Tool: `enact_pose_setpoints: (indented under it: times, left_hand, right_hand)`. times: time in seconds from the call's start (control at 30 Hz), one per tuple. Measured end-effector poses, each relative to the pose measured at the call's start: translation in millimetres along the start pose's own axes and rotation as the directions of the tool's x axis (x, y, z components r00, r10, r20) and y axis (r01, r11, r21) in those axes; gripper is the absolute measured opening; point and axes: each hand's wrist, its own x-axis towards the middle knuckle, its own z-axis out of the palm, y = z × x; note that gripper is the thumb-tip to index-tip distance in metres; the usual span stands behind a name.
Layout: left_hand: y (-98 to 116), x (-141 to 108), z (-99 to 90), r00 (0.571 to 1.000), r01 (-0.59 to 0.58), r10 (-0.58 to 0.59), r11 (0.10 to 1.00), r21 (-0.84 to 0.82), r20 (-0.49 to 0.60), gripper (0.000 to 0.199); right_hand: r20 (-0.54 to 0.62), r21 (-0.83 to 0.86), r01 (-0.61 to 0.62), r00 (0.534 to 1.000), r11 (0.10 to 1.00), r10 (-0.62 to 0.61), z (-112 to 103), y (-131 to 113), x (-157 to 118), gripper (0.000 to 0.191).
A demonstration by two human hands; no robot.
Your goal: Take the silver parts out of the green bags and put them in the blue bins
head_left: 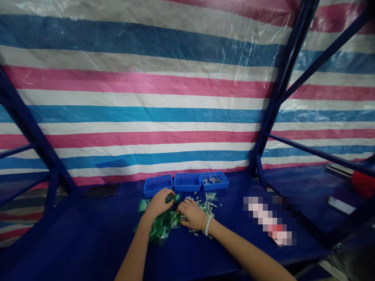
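Observation:
On the blue table, my left hand (159, 203) is curled with its fingers pinched on a green plastic bag (176, 197). More green bags (160, 228) lie in a pile under and in front of it. My right hand (191, 214), with beaded bands at the wrist, rests with bent fingers on small metallic pieces (210, 208) beside the bags. Its fingertips are too small to tell what they hold. Behind the hands stand a left blue tray (158, 193), a middle blue tray (187, 189) and a right blue tray (215, 187) holding small metallic pieces.
A dark flat device (101, 191) lies at the back left of the table (88, 234). At the right is a blurred-out pinkish object (268, 220). Blue metal posts (269, 113) frame a striped sheet (152, 117). A phone-like object (341, 205) lies farther right.

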Motion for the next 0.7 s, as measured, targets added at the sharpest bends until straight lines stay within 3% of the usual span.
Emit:
enact_pose_setpoints:
  times: [0.2, 0.37, 0.43, 0.57, 0.7]
  left_hand:
    - [-0.2, -46.8, -7.1, 0.994, 0.017, -0.015, 1.000, 0.018, -0.109, 0.045]
    - [1.6, -91.7, 15.4, 0.987, 0.110, -0.093, 0.985, 0.136, -0.130, 0.094]
    - [5.6, -96.4, 21.7, 0.979, 0.143, -0.116, 0.976, 0.165, -0.166, 0.080]
    - [15.1, -92.5, 22.7, 0.975, 0.122, -0.085, 0.977, 0.174, -0.207, 0.028]
    - [16.8, -92.7, 19.2, 0.984, 0.099, -0.068, 0.977, 0.188, -0.167, 0.021]
  right_hand:
    - [-0.040, -0.022, -0.013, 0.999, 1.000, 0.012, -7.7, -1.7, -0.5, 0.040]
    - [-0.071, -0.021, 0.013, 0.997, 1.000, -0.014, -8.5, -12.5, 7.7, 0.042]
    - [-0.080, -0.006, 0.029, 0.996, 1.000, -0.029, -8.0, -16.6, 12.3, 0.042]
    - [-0.095, 0.069, 0.083, 0.993, 0.994, -0.077, -5.3, -17.6, 21.7, 0.039]
    - [-0.042, 0.130, 0.094, 0.995, 0.987, -0.090, -4.6, -6.0, 24.0, 0.048]
